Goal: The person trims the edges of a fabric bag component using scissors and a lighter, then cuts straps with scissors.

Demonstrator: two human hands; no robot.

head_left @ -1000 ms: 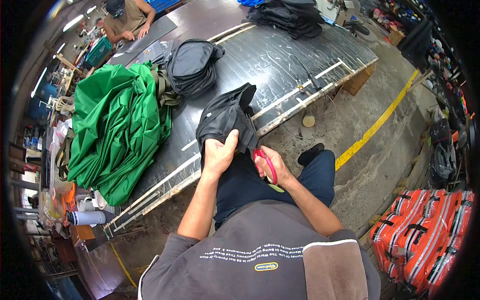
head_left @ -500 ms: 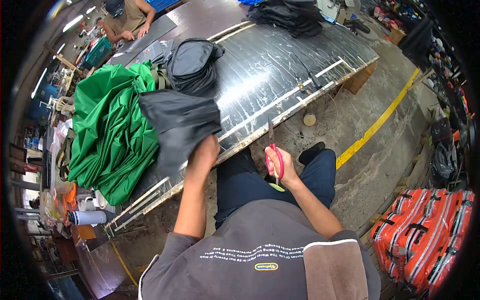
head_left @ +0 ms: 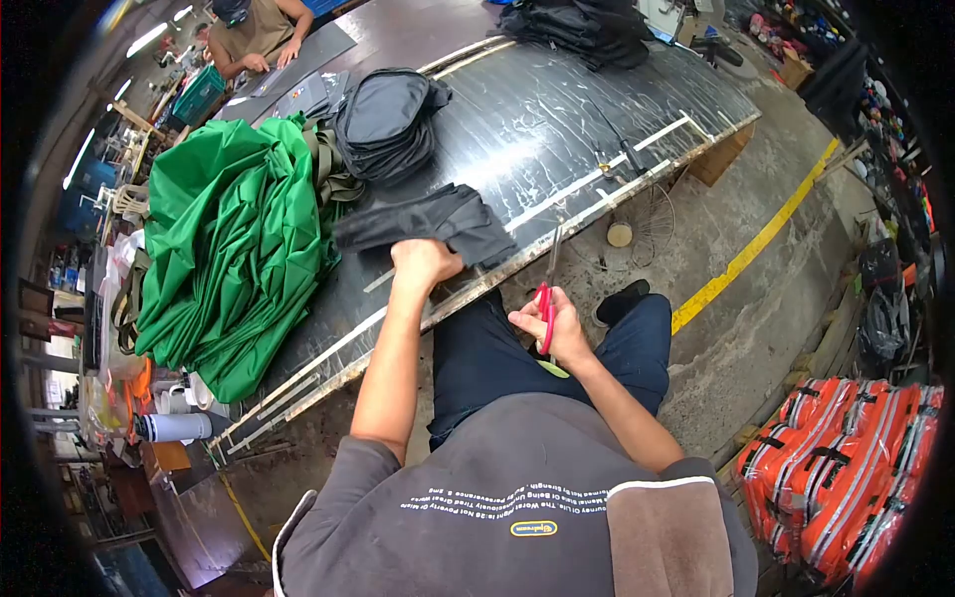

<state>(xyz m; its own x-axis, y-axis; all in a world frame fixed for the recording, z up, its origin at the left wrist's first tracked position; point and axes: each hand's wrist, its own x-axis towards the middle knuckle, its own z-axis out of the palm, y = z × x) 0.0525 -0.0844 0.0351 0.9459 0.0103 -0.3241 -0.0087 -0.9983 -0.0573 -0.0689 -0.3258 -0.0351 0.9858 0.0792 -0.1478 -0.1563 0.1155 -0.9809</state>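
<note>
Black cloth (head_left: 423,219) is in the left hand (head_left: 425,264), over the near edge of the tabletop (head_left: 497,134). The fingers of that hand are curled tight around the cloth's near side, and the cloth spreads out beyond the fist to both sides, bunched and creased. Whether its underside touches the tabletop I cannot tell.

In the right hand (head_left: 557,328) is a pair of scissors (head_left: 546,310) with red handles. The fingers there are closed about the handles, with the blades pointing up and away from the body, near the edge of the tabletop and apart from the cloth. How far the blades are parted is too small to tell.

Left of the cloth, a big heap of green fabric (head_left: 224,264) lies in folds on the tabletop. Beyond the cloth and just beside the green heap sits a stack of black bags (head_left: 383,129), with olive straps (head_left: 333,169) between the two. Another black pile (head_left: 577,30) lies at the far side. At the far left, a co-worker (head_left: 261,35) has both hands at a dark sheet (head_left: 320,48). Right of the legs, a fan (head_left: 619,235) stands below the tabletop's edge.
</note>
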